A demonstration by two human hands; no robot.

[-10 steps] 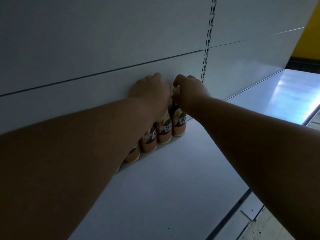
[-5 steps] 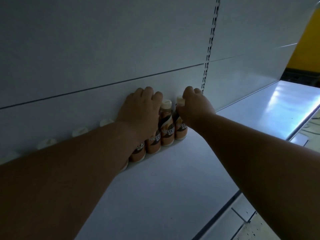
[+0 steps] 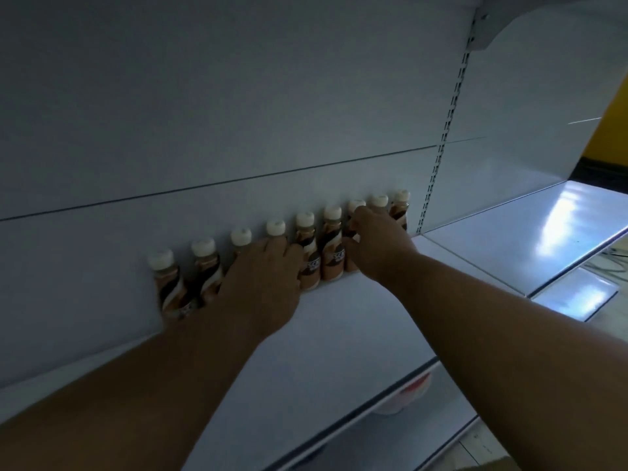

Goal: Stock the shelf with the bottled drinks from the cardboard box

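Several brown coffee bottles (image 3: pixel 332 253) with cream caps stand in one row against the back wall of the white shelf (image 3: pixel 339 334). My left hand (image 3: pixel 263 283) lies back-up against the bottles left of the row's middle and hides their lower halves; its fingertips are hidden. My right hand (image 3: pixel 377 244) is further right, fingers curled around a bottle (image 3: pixel 356 206) near the row's right end. The leftmost bottle (image 3: pixel 168 287) stands free of both hands. No cardboard box shows clearly.
A slotted upright (image 3: pixel 441 144) splits the back wall just right of the row. Beyond it a brighter shelf section (image 3: pixel 543 226) runs to the right. A red and white object (image 3: pixel 407 396) sits below the shelf's front edge. A yellow wall (image 3: pixel 611 107) is at far right.
The view has pulled back and up, so the whole row of bottles now shows. My left hand has slid left along the row; my right hand stays near the right end.
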